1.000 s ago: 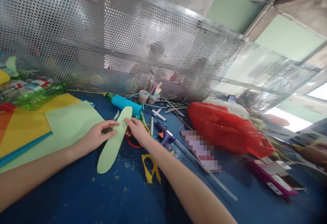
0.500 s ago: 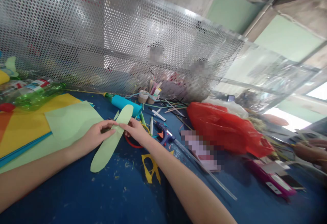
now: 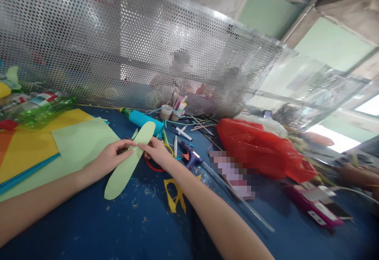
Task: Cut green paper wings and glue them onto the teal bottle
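A long pale green paper cutout (image 3: pixel 126 175) with rounded ends slants over the blue table between both hands. My left hand (image 3: pixel 118 153) pinches its middle from the left, thumb and fingers closed on it. My right hand (image 3: pixel 155 151) is closed on the same middle part from the right, with some fingers hidden behind the paper. Beyond the cutout lies a bottle wrapped in blue paper (image 3: pixel 145 119). Partly covered by my right hand are red scissor handles (image 3: pixel 154 168). A glue gun (image 3: pixel 192 156) with a long clear glue stick (image 3: pixel 237 193) rests right of my right hand.
Sheets of green paper (image 3: pixel 85 137) and yellow paper (image 3: pixel 35 149) lie left, with plastic bottles (image 3: pixel 38 108) behind. A yellow paper scrap (image 3: pixel 174 196) sits near my right forearm. A red plastic bag (image 3: pixel 257 145) is at right, with another person's hand (image 3: pixel 358 175) beyond. Perforated metal (image 3: pixel 89 42) borders the back.
My hands and the green cutout stay nearly still. At far right, the other person's hand has shifted slightly, and a pale cord now shows beside it.
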{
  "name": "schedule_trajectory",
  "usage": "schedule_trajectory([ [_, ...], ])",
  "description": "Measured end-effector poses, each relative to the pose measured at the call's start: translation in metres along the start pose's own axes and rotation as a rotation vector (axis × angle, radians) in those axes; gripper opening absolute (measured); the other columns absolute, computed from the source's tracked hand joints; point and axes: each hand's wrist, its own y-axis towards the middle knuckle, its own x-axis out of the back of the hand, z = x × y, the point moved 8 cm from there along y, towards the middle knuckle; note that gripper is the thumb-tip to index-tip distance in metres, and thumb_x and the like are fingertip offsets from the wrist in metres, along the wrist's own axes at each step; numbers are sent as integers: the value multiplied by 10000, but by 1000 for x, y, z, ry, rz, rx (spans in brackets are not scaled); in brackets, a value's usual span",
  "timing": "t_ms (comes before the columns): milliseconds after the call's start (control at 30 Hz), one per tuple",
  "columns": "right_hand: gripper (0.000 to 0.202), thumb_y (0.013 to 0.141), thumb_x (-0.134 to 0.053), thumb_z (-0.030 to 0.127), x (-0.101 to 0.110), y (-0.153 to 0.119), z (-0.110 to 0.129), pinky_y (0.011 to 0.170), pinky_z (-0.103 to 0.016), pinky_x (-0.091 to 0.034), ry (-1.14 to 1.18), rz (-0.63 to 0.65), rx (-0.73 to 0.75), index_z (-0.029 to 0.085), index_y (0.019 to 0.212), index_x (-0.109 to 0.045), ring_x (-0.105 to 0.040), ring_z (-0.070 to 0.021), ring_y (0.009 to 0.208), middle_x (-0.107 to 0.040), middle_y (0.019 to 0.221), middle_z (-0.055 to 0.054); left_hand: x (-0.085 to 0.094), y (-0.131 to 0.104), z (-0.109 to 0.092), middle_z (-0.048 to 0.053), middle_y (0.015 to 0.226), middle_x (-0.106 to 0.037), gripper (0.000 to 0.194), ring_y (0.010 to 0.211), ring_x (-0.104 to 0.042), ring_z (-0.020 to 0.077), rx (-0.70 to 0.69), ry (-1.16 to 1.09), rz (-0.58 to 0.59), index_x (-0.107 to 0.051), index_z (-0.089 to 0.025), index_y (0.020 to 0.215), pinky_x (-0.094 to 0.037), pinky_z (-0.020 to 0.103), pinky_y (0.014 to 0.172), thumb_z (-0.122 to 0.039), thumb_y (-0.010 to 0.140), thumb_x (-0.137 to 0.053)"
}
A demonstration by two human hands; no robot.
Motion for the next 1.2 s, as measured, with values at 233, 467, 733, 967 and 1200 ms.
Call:
schedule_trajectory([
  [233, 288, 730, -645, 404, 0, 1, -2, 404, -170, -362, -3, -13, 2, 172, 833, -508, -437, -64, 423, -487, 501, 65, 0, 1, 0, 63, 1050, -653, 396, 963, -600, 258, -24, 102, 0, -576, -203, 1091, -478, 387, 839, -422, 761, -561],
  [467, 259, 908, -313, 383, 17, -4, 15, 545, -243, -453, -409, -184, -10, 195, 834, -476, -546, -124, 577, -554, 667, -5, 8, 1, 1, 62, 1019, -657, 368, 925, -614, 248, -14, 97, -74, -580, -203, 1068, -494, 363, 785, -405, 761, -547],
  [733, 276, 845, -488, 292, 18, -24, 46, 790, -374, -442, -1424, -254, -72, 75, 1011, -521, -560, -287, 947, -536, 1024, -192, 16, 2, 12, 83, 1069, -633, 451, 964, -598, 233, 8, -73, -171, -526, -175, 1158, -479, 358, 817, -372, 755, -567],
  [967, 312, 834, -505, 335, 24, -29, 39, 690, -339, -437, -1366, -9, -246, 69, 995, -535, -607, -291, 868, -618, 913, -193, 22, 2, 7, 104, 1088, -638, 547, 1019, -583, 264, 71, -98, -206, -495, -157, 1243, -478, 391, 841, -351, 739, -580],
  [1200, 308, 641, -686, 299, 31, -29, 38, 571, -266, -387, -1186, 214, -246, 146, 885, -578, -595, -233, 750, -637, 884, -110, 51, 18, -31, 78, 1142, -627, 627, 993, -605, 244, -22, -129, -205, -423, -212, 1319, -480, 396, 867, -267, 722, -604],
])
